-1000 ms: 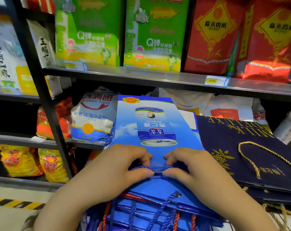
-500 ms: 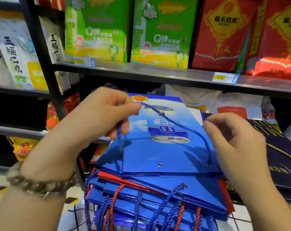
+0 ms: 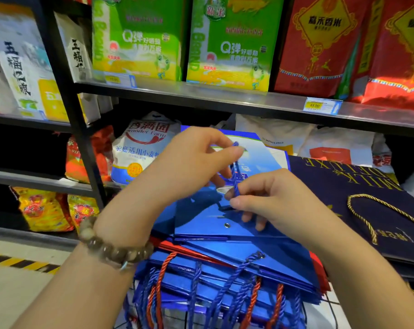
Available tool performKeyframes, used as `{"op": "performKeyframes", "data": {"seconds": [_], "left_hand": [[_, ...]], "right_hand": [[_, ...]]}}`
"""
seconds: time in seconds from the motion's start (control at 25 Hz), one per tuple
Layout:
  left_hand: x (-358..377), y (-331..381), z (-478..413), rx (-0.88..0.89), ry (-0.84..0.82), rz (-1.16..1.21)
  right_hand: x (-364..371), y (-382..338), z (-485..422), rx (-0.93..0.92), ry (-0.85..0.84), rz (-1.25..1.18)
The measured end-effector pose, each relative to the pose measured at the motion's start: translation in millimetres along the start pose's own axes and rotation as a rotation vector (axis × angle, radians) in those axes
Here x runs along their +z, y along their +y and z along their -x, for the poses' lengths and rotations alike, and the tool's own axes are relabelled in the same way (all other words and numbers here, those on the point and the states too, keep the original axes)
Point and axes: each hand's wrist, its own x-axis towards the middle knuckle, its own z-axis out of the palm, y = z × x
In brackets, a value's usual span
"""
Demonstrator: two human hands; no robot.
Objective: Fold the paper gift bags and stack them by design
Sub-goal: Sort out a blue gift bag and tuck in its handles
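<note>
The left hand (image 3: 194, 162) pinches the upper loop of a blue cord (image 3: 233, 173) between thumb and forefinger. The right hand (image 3: 274, 203) pinches the same cord lower down, and its other fingers rest on the top bag (image 3: 201, 224). That bag lies flat, already folded, on a pile of bags (image 3: 225, 279) in front of the person.

The bag looks light and glossy, so it is likely to slide on the ones beneath. Its paper should be stiff along the reinforced top edge and easy to crease elsewhere. The cord is soft and limp, fine for tucking but poor for steering. To shift the bag, a flat grip on its side edges would probably serve better.

One eyelet (image 3: 227, 225) shows, while the right hand covers where the other should be. The left hand hides part of the print. Red edges and red cords show in the pile, though the number of bags cannot be counted, and its base is cut off. A navy bag (image 3: 343, 200) lies just to the right, below a shelf (image 3: 225, 98).
</note>
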Motion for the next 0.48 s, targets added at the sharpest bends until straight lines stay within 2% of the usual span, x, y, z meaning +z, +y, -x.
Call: {"op": "performKeyframes", "data": {"seconds": [0.08, 0.16, 0.36, 0.48], "left_hand": [[-4.3, -16.8, 16.1, 0.079, 0.125, -0.314], [-8.6, -26.8, 40.3, 0.142, 0.165, -0.536], [-7.7, -41.1, 64.9, 0.217, -0.041, -0.642], [-6.4, -44.0, 61.9, 0.210, -0.071, -0.639]], "right_hand": [[-2.2, 4.7, 0.0, 0.005, -0.003, 0.074], [-4.4, 5.0, 2.3, -0.050, -0.024, 0.205], [-9.5, -4.4, 7.7, -0.138, -0.130, 0.398], [-10.3, -7.2, 5.8, -0.142, -0.187, 0.442]]}}
